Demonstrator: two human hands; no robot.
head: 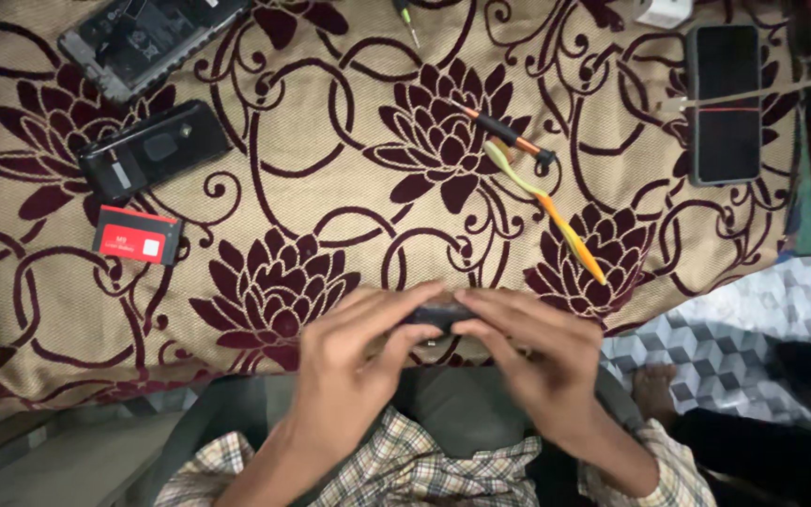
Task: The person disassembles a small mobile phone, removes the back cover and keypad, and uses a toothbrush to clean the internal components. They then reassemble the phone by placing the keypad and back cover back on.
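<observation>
We hold a small dark flat part (436, 316), mostly hidden by our fingers, so its shape is unclear. It sits just above the near edge of the floral cloth (349, 141). Our left hand (349, 361) pinches its left end with fingers curled; our right hand (532, 352) grips the right end likewise. Toward the cloth's left edge lie a red battery (138, 235) and a black back cover (152, 150).

Far up-left of the left hand (344, 376): a flat red-and-black pack (137, 235) with a white label. Up-right of the right hand (532, 361): a phone (725, 103), dark screen.
</observation>
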